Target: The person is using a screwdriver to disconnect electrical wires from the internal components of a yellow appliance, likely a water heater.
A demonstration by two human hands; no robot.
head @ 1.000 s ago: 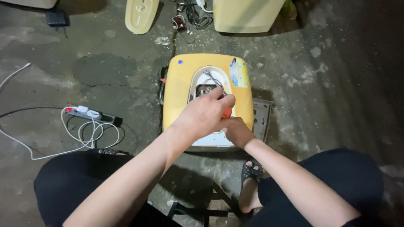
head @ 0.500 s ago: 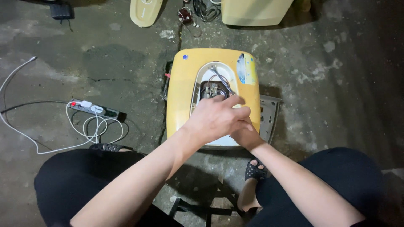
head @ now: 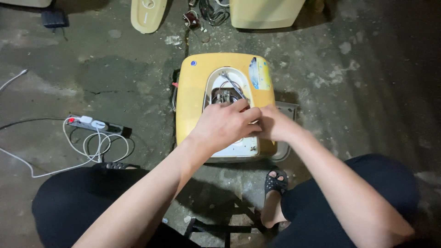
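Over the yellow appliance (head: 190,101), both hands' fingers (head: 239,108) curl closed.

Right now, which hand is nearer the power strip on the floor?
Left. The left hand rests on the yellow appliance, on the side facing the power strip. The right hand lies beyond it, farther from the strip. Neither touches it.

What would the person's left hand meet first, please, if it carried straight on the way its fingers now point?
Most likely the wiring and metal parts inside the white oval opening of the yellow appliance: the left hand points up and slightly right, right at that recess. Depth is hard to judge from above.
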